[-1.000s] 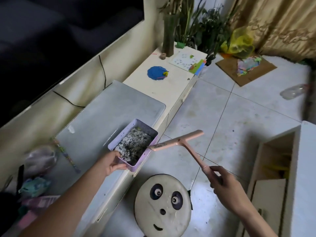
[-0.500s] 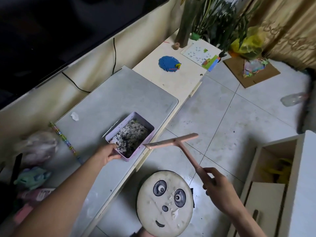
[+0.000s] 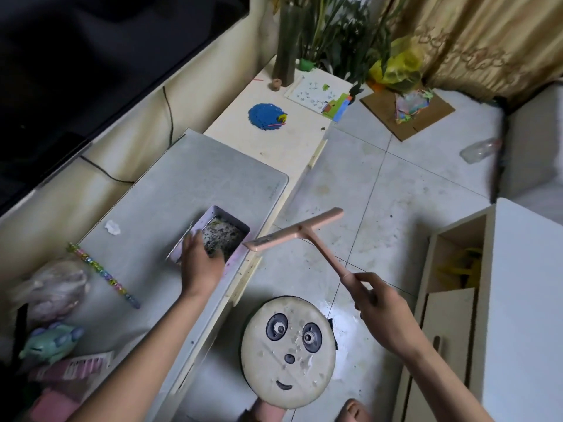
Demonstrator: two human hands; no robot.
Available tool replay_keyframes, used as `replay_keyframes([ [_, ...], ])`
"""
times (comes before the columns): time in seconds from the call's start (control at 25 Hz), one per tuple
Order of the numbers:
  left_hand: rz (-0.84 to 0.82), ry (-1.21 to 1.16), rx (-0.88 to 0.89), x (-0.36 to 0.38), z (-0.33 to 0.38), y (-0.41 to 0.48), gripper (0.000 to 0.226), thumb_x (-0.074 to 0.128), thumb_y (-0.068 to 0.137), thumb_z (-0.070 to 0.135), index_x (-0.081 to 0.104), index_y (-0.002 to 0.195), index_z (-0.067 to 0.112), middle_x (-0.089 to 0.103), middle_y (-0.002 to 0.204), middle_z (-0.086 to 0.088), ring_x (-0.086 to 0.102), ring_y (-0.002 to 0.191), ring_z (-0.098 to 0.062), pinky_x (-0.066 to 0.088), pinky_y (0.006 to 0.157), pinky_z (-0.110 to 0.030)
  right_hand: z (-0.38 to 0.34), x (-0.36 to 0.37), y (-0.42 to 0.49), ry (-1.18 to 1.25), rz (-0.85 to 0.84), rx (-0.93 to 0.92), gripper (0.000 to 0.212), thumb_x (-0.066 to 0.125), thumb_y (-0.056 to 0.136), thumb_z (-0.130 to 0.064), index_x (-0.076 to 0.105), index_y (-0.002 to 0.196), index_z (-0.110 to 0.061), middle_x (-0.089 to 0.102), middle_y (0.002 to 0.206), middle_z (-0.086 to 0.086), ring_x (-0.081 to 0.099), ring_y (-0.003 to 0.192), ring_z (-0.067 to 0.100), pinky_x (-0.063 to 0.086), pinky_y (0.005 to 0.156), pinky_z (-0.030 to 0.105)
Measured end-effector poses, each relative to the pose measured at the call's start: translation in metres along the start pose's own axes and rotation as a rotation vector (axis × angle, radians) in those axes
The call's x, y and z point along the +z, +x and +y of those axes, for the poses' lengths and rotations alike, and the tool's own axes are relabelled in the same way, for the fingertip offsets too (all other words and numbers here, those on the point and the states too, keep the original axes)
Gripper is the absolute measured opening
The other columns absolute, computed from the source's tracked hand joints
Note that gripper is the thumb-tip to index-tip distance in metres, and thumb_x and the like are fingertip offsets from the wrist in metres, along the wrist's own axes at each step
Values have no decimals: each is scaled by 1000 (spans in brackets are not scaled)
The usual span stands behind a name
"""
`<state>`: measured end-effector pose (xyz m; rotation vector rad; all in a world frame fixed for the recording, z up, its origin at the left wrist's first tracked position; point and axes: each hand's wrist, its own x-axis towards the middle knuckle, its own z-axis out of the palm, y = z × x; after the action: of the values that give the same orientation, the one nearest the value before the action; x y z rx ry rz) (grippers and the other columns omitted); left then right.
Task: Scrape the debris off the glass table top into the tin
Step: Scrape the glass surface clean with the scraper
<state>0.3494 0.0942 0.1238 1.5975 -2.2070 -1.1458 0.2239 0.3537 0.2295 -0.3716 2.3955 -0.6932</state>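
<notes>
Left hand (image 3: pixel 199 264): fingers curled over the near end of the tin (image 3: pixel 231 222), gripping it.
Right hand (image 3: pixel 380 310): closed round the handle end of the scraper (image 3: pixel 300 233), which is pink and T-shaped. The blade is in the air, off the desk's front edge and over the floor (image 3: pixel 380 208). Its left tip is just beside the tin's right wall; can't tell if they touch. The handle slopes down and right to the hand.

Tin: lilac, rectangular, sitting on the glass top (image 3: pixel 195 178) close to the front edge, long axis angled toward the back edge. Debris (image 3: pixel 224 234) is inside it, a dark speckled layer over the part of the bottom that shows. The near part is hidden by the left hand.

Glass top lies on the desk (image 3: pixel 275 144), with a rounded corner at its far front.
- Small white scrap (image 3: pixel 112 227) on the glass toward the back edge, well apart from the tin.
- Bead string (image 3: pixel 102 274) lies diagonally left of the tin, not touching it.
- Plastic bag (image 3: pixel 51 287) and teal toy (image 3: pixel 50 342) at the near left end, both blurred.

On the bare desk beyond the glass: blue mat (image 3: pixel 266 116).
On the floor below the front edge: round panda stool (image 3: pixel 288 351), between the two forearms.
</notes>
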Motion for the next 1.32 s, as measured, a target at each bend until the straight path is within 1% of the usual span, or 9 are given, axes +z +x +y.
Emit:
replay_keyframes([
  [0.08,-47,9,250,3,47,-23,38,57,90,8,54,127,-3,47,139,-18,42,131,-31,30,105,-30,4,-15,-8,-46,48,-26,36,39,92,-61,56,105,-32,61,65,-5,58,60,8,44,57,26],
  [0.2,-172,187,527,21,113,-61,42,55,94,23,54,131,1,48,140,-13,44,130,-30,32,108,-35,24,-52,-28,-84,129,-46,38,37,94,-58,55,111,-29,54,59,-8,52,55,8,37,49,25],
  [0.32,-259,424,734,55,171,-90,47,52,95,32,51,134,6,52,136,-13,50,123,-32,36,102,-39,64,-99,-41,-134,229,-58,29,39,98,-48,52,115,-28,58,73,-8,58,67,18,45,55,31],
  [0.52,-466,508,838,143,255,-155,42,45,97,40,53,133,19,59,127,-2,56,116,-26,46,88,-37,157,-183,-67,-120,363,39,24,41,98,-46,51,112,-29,65,96,-1,61,86,26,47,64,36],
  [0.68,-590,498,853,237,323,-222,22,49,95,31,64,108,19,64,101,-3,61,96,-29,49,77,-38,242,-241,-83,-111,392,133,18,40,96,-38,47,108,-26,60,88,0,58,78,29,38,58,35],
  [0.8,-671,489,881,314,370,-265,21,50,95,28,66,107,22,63,97,-2,61,94,-28,47,73,-35,308,-284,-82,-70,438,215,17,36,96,-37,44,106,-26,54,81,-1,49,68,27,38,58,34],
  [0.88,-702,495,886,352,397,-286,22,50,95,28,67,108,24,61,96,-2,60,93,-26,41,69,-31,342,-310,-78,-36,473,236,16,34,97,-37,43,103,-26,55,81,0,51,69,27,42,59,35],
  [1.0,-742,525,900,393,426,-307,24,51,95,28,67,112,24,64,102,-2,61,95,-24,42,73,-30,378,-337,-73,0,497,273,16,35,98,-36,44,103,-24,56,82,1,54,71,28,44,60,35],
  [1.32,-851,592,1047,492,481,-307,28,49,97,28,64,120,22,64,113,-4,60,103,-25,47,84,-34,436,-371,-25,85,504,358,28,44,95,-29,42,122,-25,58,96,2,58,82,26,40,63,33],
])
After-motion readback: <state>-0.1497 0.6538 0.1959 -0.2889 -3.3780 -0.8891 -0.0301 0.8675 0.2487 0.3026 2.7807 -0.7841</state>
